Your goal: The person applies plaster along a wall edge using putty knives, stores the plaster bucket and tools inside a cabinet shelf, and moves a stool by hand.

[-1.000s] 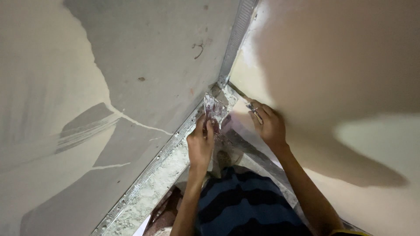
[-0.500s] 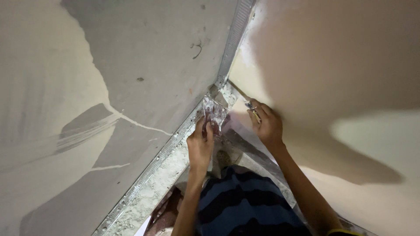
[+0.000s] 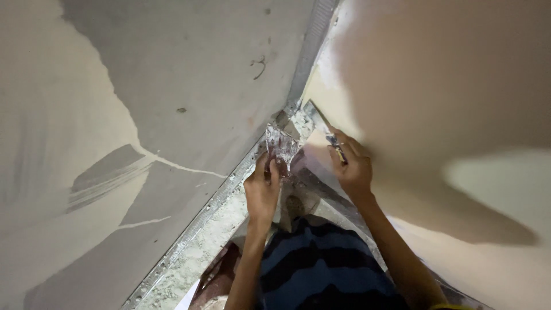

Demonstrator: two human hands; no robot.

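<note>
My left hand is shut on a small blade caked with grey-white putty, held up close to the inner corner of two walls. My right hand grips a putty knife by its dark and yellow handle. The metal blade lies flat against the cream wall right beside the corner. The two tools are a short way apart and do not touch. My dark and blue striped shirt fills the bottom middle.
A grey plastered wall with cream patches covers the left side. A perforated metal corner strip runs up the corner, and another strip runs along the wall's base. Rough rubble lies below.
Both hands stay at the corner with their tools, almost where they were. The putty knife blade rests on the cream wall as before.
</note>
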